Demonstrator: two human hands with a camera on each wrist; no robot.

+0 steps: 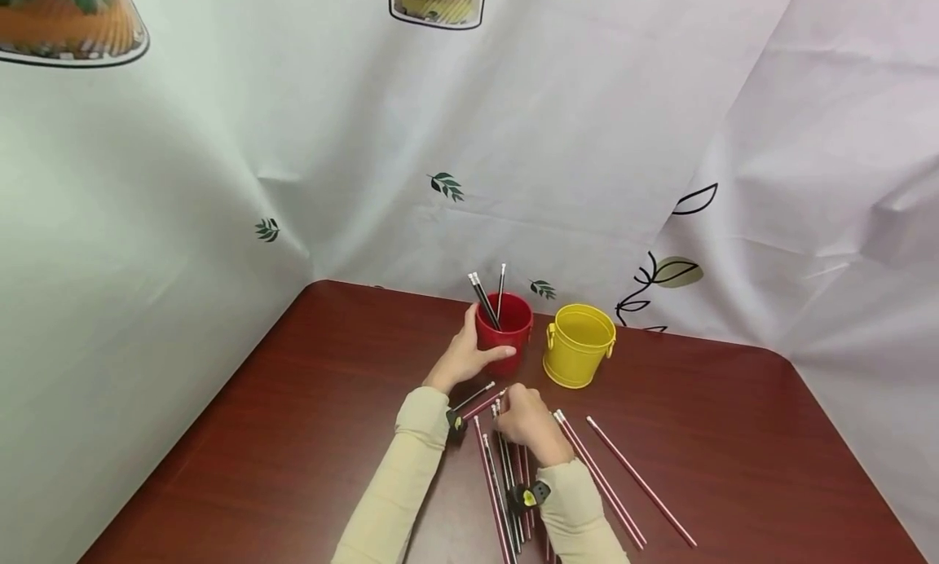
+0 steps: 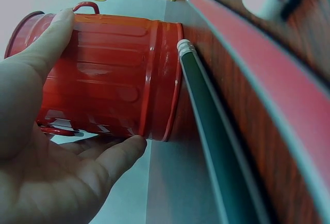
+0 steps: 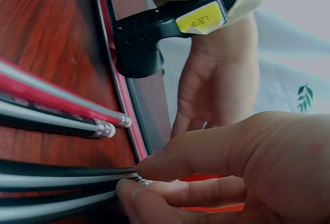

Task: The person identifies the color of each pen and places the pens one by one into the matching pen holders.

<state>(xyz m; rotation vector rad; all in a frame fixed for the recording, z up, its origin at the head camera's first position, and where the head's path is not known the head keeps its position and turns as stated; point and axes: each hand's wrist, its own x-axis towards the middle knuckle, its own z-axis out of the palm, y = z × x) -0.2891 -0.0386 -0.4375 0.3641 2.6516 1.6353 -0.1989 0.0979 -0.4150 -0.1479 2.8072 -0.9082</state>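
My left hand (image 1: 464, 354) holds a red bucket (image 1: 519, 341) at the back of the table, thumb across its front and fingers round its far left side. Several black pencils (image 1: 485, 301) stand tilted in that bucket, white eraser ends up. In front of it, my right hand (image 1: 530, 421) pinches the eraser end of a black pencil (image 3: 67, 180) between thumb and fingers. That pencil lies low among other black and red pencils. A dark green-black pencil (image 2: 203, 105) and a red pencil (image 2: 247, 44) lie close beside the red bucket in the left wrist view.
Right of the red bucket stands a yellow bucket (image 1: 575, 356) with side handles. More red pencils (image 1: 640, 480) lie on the brown table (image 1: 293, 434) to the right of my right hand. A pale curtain (image 1: 352, 140) hangs behind the table.
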